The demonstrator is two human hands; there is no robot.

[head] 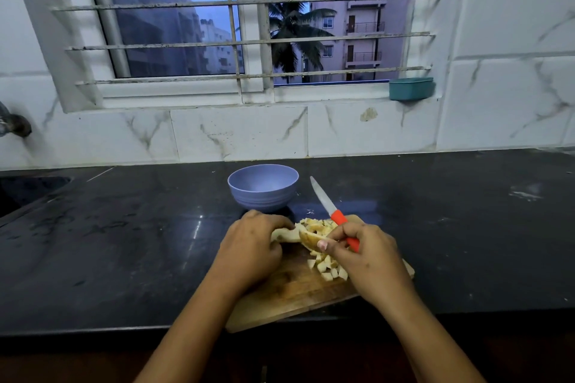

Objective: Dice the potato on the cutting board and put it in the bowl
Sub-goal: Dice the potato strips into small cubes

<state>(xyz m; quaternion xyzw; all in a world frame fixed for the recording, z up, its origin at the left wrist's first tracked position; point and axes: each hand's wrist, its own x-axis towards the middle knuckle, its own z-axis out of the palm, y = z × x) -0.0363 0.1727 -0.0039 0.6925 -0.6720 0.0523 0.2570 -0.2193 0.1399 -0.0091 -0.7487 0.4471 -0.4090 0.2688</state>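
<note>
A wooden cutting board (289, 292) lies on the black counter. Diced potato pieces (328, 267) are piled on it, with more cubes at the far end. My left hand (249, 249) grips a larger uncut potato piece (308, 238) by its left end. My right hand (364, 255) holds an orange-handled knife (329, 207), blade pointing up and away towards the wall; its thumb touches the potato piece. A lilac bowl (263, 186) stands just behind the board, and I see nothing inside it.
The black counter (124, 242) stretches left and right. A sink edge (28, 193) and a tap (12, 123) lie at the far left. A teal container (410, 88) sits on the window sill. Tiled wall closes the back.
</note>
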